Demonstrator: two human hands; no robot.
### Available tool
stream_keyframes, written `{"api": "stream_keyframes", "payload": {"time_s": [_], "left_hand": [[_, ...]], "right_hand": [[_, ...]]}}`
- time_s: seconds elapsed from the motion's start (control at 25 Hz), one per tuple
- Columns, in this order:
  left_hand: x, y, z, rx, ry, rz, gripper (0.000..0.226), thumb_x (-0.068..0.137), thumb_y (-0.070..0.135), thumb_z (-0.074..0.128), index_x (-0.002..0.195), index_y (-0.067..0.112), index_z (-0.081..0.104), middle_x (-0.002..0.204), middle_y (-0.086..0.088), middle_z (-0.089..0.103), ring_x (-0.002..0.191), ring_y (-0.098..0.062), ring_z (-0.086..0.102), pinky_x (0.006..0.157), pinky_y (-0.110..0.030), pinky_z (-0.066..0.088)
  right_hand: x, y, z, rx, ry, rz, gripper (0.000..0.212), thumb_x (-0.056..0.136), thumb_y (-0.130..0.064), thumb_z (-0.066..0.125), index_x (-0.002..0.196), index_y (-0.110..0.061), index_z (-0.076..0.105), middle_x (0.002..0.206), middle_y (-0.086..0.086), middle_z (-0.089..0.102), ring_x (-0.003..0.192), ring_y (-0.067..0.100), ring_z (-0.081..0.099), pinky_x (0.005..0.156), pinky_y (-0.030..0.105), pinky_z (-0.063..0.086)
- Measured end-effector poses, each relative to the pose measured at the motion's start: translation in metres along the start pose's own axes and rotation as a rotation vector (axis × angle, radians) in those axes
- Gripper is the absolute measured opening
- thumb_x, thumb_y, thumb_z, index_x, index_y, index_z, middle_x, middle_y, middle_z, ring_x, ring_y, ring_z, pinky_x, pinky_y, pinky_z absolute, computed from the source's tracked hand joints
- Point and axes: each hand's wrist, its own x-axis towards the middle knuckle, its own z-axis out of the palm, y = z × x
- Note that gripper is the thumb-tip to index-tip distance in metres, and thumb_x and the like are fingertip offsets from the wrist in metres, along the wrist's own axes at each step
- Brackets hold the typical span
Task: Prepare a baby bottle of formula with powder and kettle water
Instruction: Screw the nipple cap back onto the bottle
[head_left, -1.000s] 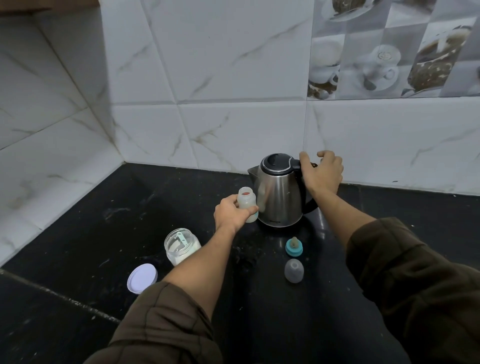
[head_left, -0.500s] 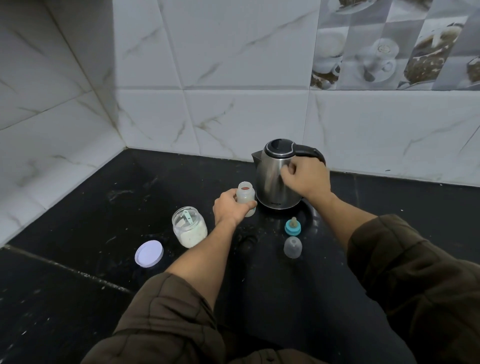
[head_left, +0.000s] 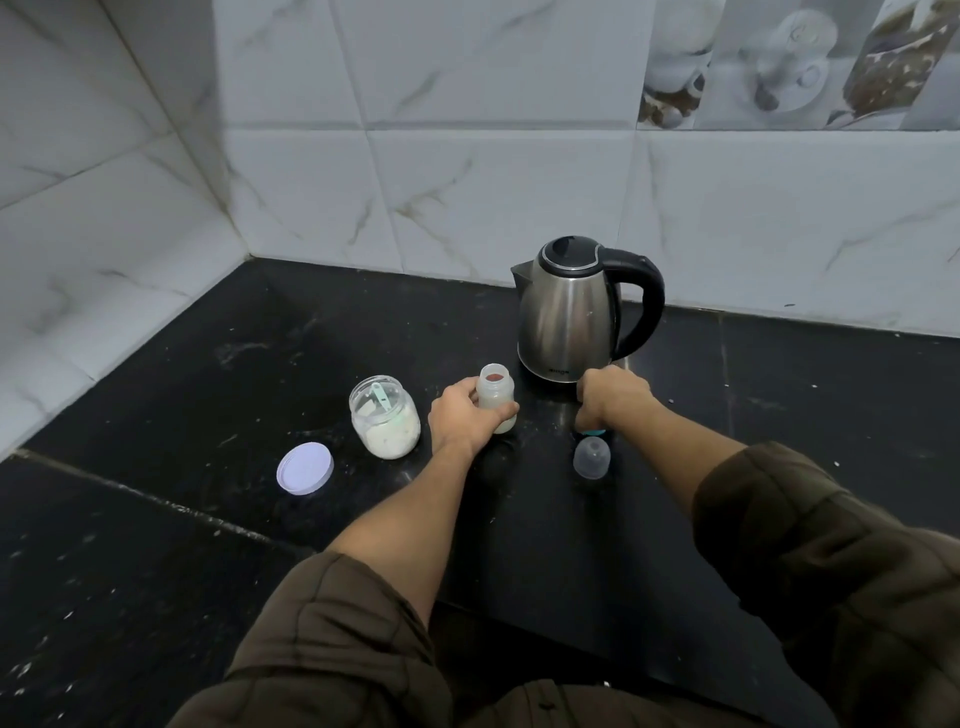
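Most of the teal nipple ring (head_left: 594, 431) is hidden under your right hand (head_left: 613, 397), so you cannot tell whether those fingers have closed on it. Your left hand (head_left: 464, 417) wraps the open baby bottle (head_left: 496, 396), upright before the steel kettle (head_left: 570, 319). Powder jar (head_left: 385, 417), lid (head_left: 305, 467) and clear cap (head_left: 591, 457) stand on the black counter (head_left: 156, 374), tiled walls behind.

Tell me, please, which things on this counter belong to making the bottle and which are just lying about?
For the job: baby bottle in the left hand; kettle; powder jar with scoop; teal teat ring under the right hand.

Lying about for now: jar lid; clear bottle cap.
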Motion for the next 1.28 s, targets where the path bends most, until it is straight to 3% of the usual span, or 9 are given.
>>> {"api": "stream_keyframes", "payload": {"time_s": [0.36, 0.6, 0.76, 0.84, 0.92, 1.08, 1.28], "left_hand": [[-0.003, -0.015, 0.0, -0.026, -0.013, -0.049, 0.045, 0.065, 0.045, 0.09, 0.105, 0.031, 0.075, 0.093, 0.012, 0.076, 0.095, -0.012, 0.07, 0.093, -0.036, 0.055], [-0.002, -0.024, -0.001, -0.022, -0.038, -0.02, 0.05, 0.064, 0.045, 0.09, 0.11, 0.034, 0.073, 0.096, 0.013, 0.077, 0.096, -0.009, 0.071, 0.093, -0.038, 0.056], [-0.002, -0.026, -0.002, -0.024, -0.059, -0.019, 0.058, 0.065, 0.043, 0.09, 0.119, 0.035, 0.071, 0.102, 0.012, 0.078, 0.099, -0.01, 0.072, 0.096, -0.039, 0.056], [-0.001, -0.026, -0.003, -0.012, -0.077, -0.013, 0.06, 0.067, 0.042, 0.09, 0.123, 0.034, 0.069, 0.106, 0.01, 0.077, 0.102, -0.011, 0.071, 0.097, -0.041, 0.056], [0.0, -0.026, -0.003, -0.003, -0.08, -0.016, 0.057, 0.068, 0.043, 0.09, 0.121, 0.032, 0.07, 0.106, 0.009, 0.077, 0.102, -0.012, 0.071, 0.097, -0.042, 0.056], [-0.001, -0.027, -0.004, 0.021, -0.083, -0.015, 0.053, 0.07, 0.044, 0.089, 0.117, 0.028, 0.07, 0.104, 0.008, 0.077, 0.1, -0.014, 0.071, 0.095, -0.042, 0.057], [0.0, -0.026, -0.006, 0.023, -0.078, -0.001, 0.054, 0.071, 0.043, 0.089, 0.12, 0.032, 0.07, 0.105, 0.007, 0.077, 0.102, -0.014, 0.071, 0.095, -0.041, 0.056]], "right_hand": [[0.014, 0.004, -0.003, -0.041, 0.011, -0.048, 0.031, 0.085, -0.021, 0.072, 0.116, -0.016, 0.071, 0.103, 0.007, 0.061, 0.088, 0.028, 0.06, 0.071, 0.036, 0.052], [0.016, -0.042, -0.064, 0.252, 0.181, -0.229, 0.039, 0.074, -0.041, 0.078, 0.111, -0.027, 0.075, 0.109, 0.002, 0.073, 0.1, 0.026, 0.068, 0.089, 0.036, 0.058], [0.009, -0.08, -0.079, 0.361, 0.169, -0.375, 0.04, 0.078, -0.036, 0.081, 0.115, -0.024, 0.076, 0.1, -0.002, 0.072, 0.088, 0.026, 0.073, 0.079, 0.034, 0.062], [0.008, -0.094, -0.082, 0.333, 0.106, -0.435, 0.037, 0.078, -0.032, 0.08, 0.114, -0.024, 0.075, 0.097, -0.001, 0.073, 0.07, 0.029, 0.075, 0.065, 0.032, 0.063], [0.01, -0.103, -0.082, 0.229, 0.054, -0.475, 0.035, 0.078, -0.027, 0.08, 0.112, -0.024, 0.075, 0.093, 0.002, 0.074, 0.057, 0.025, 0.07, 0.06, 0.03, 0.062], [0.011, -0.105, -0.076, 0.042, 0.001, -0.499, 0.037, 0.077, -0.025, 0.082, 0.114, -0.026, 0.073, 0.097, 0.002, 0.073, 0.054, 0.021, 0.068, 0.062, 0.03, 0.061], [0.009, -0.105, -0.072, 0.004, 0.017, -0.482, 0.037, 0.079, -0.028, 0.083, 0.113, -0.027, 0.072, 0.087, -0.002, 0.069, 0.053, 0.019, 0.067, 0.065, 0.03, 0.062]]}}
